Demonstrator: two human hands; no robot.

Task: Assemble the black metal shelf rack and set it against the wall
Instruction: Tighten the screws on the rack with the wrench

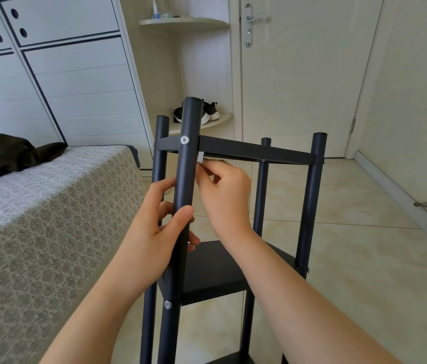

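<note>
Black metal rack [215,274] stands on the tiled floor [364,258], the left hand [159,222] wrapped around its near post [187,166] and the right hand [225,195] pinching a small pale part [200,156] under the top shelf [257,151], so I would keep the post steady while tightening it gently

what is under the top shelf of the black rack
Just beneath the top shelf, the right hand pinches a small pale piece beside the near post; a lower shelf sits farther down. Post and fingers hide most of that piece.
</note>
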